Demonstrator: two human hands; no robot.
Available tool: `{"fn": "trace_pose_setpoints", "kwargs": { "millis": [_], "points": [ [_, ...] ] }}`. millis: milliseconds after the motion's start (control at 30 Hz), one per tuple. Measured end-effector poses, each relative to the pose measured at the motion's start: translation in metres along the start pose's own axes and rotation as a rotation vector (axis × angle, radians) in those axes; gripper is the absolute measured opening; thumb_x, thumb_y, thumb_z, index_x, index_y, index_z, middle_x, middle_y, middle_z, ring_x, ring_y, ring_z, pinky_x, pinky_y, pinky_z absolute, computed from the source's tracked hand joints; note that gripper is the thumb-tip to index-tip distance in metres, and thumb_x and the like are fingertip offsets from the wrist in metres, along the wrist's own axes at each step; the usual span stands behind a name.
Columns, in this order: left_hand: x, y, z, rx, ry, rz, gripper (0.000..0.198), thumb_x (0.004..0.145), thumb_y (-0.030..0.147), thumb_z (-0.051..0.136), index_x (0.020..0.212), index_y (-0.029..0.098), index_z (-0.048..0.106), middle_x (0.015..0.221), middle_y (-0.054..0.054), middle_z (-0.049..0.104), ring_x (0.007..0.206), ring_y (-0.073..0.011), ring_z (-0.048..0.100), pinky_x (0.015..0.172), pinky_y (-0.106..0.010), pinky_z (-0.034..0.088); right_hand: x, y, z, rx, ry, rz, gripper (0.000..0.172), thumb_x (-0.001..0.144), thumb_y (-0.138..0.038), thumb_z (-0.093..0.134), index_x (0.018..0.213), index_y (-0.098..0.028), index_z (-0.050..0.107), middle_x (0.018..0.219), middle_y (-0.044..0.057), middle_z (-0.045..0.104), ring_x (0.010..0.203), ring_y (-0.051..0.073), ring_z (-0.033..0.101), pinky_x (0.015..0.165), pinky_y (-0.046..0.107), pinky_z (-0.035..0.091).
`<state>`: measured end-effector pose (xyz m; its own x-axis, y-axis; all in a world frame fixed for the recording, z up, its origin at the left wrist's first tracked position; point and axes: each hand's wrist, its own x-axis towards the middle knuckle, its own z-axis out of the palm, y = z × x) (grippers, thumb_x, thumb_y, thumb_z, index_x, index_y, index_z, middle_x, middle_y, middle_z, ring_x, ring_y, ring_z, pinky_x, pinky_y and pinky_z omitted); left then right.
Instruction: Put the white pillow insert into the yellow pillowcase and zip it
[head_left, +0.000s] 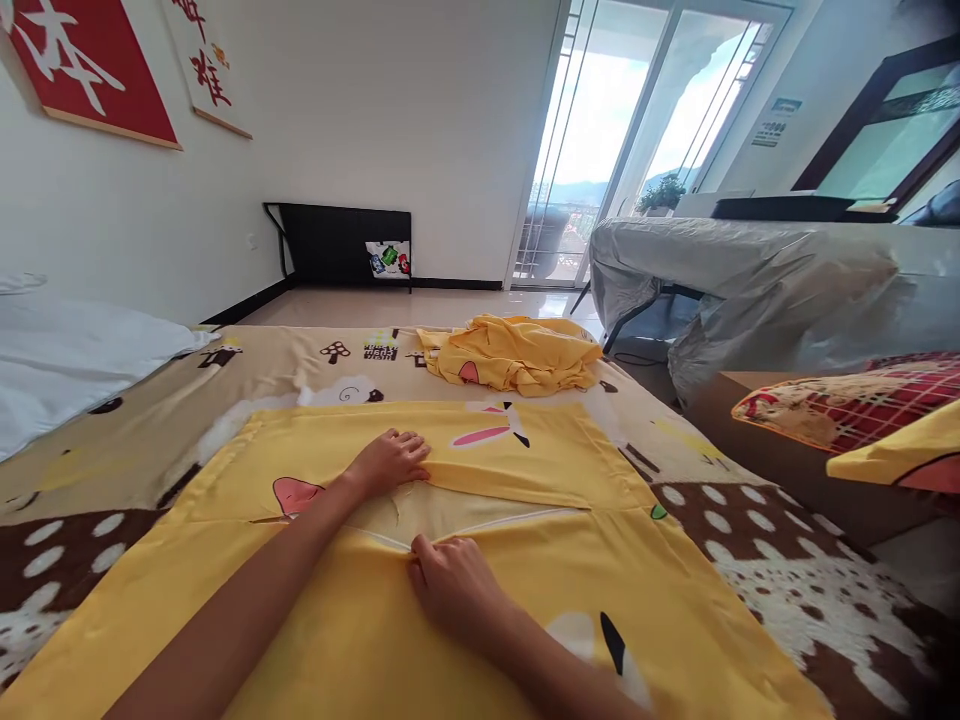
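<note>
A yellow pillowcase (525,560) with cartoon prints lies flat on the bed in front of me. Its zipper opening (450,510) gapes in the middle. My left hand (390,462) rests on the far flap of the opening, fingers curled over the fabric edge. My right hand (454,585) is closed in a pinch on the near edge of the opening, at the white zipper line. A second yellow cloth (514,355) lies crumpled further back on the bed.
The bed has a brown and beige patterned sheet (750,520). A white pillow (67,360) lies at the left. A red checked cushion (862,400) sits on a brown surface at the right. A covered sofa (750,290) and glass balcony doors stand behind.
</note>
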<state>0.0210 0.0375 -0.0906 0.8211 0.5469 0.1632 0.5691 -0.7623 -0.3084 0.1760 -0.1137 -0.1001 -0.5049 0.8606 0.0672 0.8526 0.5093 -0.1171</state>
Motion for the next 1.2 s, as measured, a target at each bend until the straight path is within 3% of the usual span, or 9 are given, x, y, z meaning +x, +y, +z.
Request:
{"fn": "trace_pose_setpoints", "kwargs": {
  "millis": [167, 333, 433, 567, 700, 933, 1067, 1200],
  "points": [
    [0.016, -0.017, -0.001, 0.084, 0.014, -0.036, 0.032, 0.091, 0.038, 0.047, 0.093, 0.010, 0.062, 0.095, -0.014, 0.065, 0.094, -0.0257, 0.058, 0.080, -0.036, 0.039, -0.009, -0.007, -0.002, -0.034, -0.006, -0.060, 0.017, 0.087, -0.020, 0.041, 0.078, -0.017, 0.055, 0.068, 0.007, 0.068, 0.059, 0.021, 0.065, 0.051, 0.027, 0.031],
    [0.027, -0.022, 0.000, 0.120, 0.035, -0.074, 0.024, 0.089, 0.033, 0.053, 0.090, 0.011, 0.061, 0.094, -0.015, 0.063, 0.095, -0.0259, 0.056, 0.080, -0.037, 0.038, -0.016, -0.013, -0.010, -0.015, -0.019, -0.109, 0.021, 0.087, -0.027, 0.043, 0.076, -0.017, 0.059, 0.068, 0.008, 0.069, 0.058, 0.022, 0.065, 0.052, 0.027, 0.034],
    [0.029, -0.018, -0.001, 0.111, 0.041, -0.098, 0.020, 0.091, 0.025, 0.047, 0.090, 0.011, 0.061, 0.094, -0.015, 0.063, 0.096, -0.0258, 0.056, 0.082, -0.038, 0.038, -0.019, -0.015, -0.020, 0.032, -0.074, -0.132, 0.025, 0.087, -0.033, 0.047, 0.077, -0.017, 0.063, 0.071, 0.007, 0.071, 0.061, 0.021, 0.066, 0.055, 0.026, 0.037],
    [0.023, -0.012, -0.003, 0.058, 0.021, -0.115, 0.025, 0.089, 0.029, 0.047, 0.104, 0.014, 0.059, 0.102, -0.012, 0.063, 0.098, -0.0239, 0.056, 0.083, -0.036, 0.039, -0.019, -0.015, -0.028, 0.072, -0.096, -0.114, 0.034, 0.089, -0.042, 0.045, 0.081, -0.016, 0.066, 0.075, 0.009, 0.072, 0.066, 0.021, 0.067, 0.059, 0.026, 0.040],
    [0.011, -0.017, -0.006, 0.023, -0.026, -0.130, 0.049, 0.079, 0.033, 0.058, 0.125, 0.018, 0.049, 0.115, -0.008, 0.062, 0.102, -0.0217, 0.055, 0.084, -0.032, 0.039, -0.017, -0.013, -0.024, 0.069, -0.082, -0.110, 0.032, 0.089, -0.039, 0.046, 0.081, -0.016, 0.067, 0.075, 0.009, 0.072, 0.066, 0.021, 0.067, 0.059, 0.027, 0.041],
    [0.000, -0.031, -0.016, 0.121, -0.050, -0.149, 0.037, 0.083, 0.013, 0.043, 0.119, 0.010, 0.055, 0.104, -0.016, 0.064, 0.098, -0.0273, 0.057, 0.086, -0.040, 0.037, -0.017, -0.013, -0.019, 0.077, -0.063, -0.106, 0.029, 0.088, -0.036, 0.047, 0.080, -0.016, 0.067, 0.075, 0.008, 0.071, 0.065, 0.021, 0.067, 0.060, 0.027, 0.042],
    [-0.001, -0.023, -0.018, 0.144, -0.030, -0.148, 0.044, 0.084, 0.008, 0.036, 0.126, 0.009, 0.051, 0.114, -0.019, 0.060, 0.106, -0.0293, 0.053, 0.094, -0.046, 0.032, -0.017, -0.014, -0.019, 0.076, -0.054, -0.112, 0.031, 0.088, -0.036, 0.046, 0.079, -0.016, 0.066, 0.073, 0.008, 0.071, 0.065, 0.021, 0.068, 0.060, 0.026, 0.042],
    [0.006, -0.004, -0.022, 0.104, -0.028, -0.075, 0.057, 0.078, 0.018, 0.049, 0.135, 0.017, 0.042, 0.128, -0.015, 0.052, 0.116, -0.0294, 0.046, 0.100, -0.048, 0.026, -0.016, -0.014, -0.017, 0.066, -0.048, -0.108, 0.029, 0.088, -0.036, 0.046, 0.078, -0.016, 0.066, 0.073, 0.008, 0.071, 0.064, 0.021, 0.067, 0.058, 0.026, 0.040]
  ]
}}
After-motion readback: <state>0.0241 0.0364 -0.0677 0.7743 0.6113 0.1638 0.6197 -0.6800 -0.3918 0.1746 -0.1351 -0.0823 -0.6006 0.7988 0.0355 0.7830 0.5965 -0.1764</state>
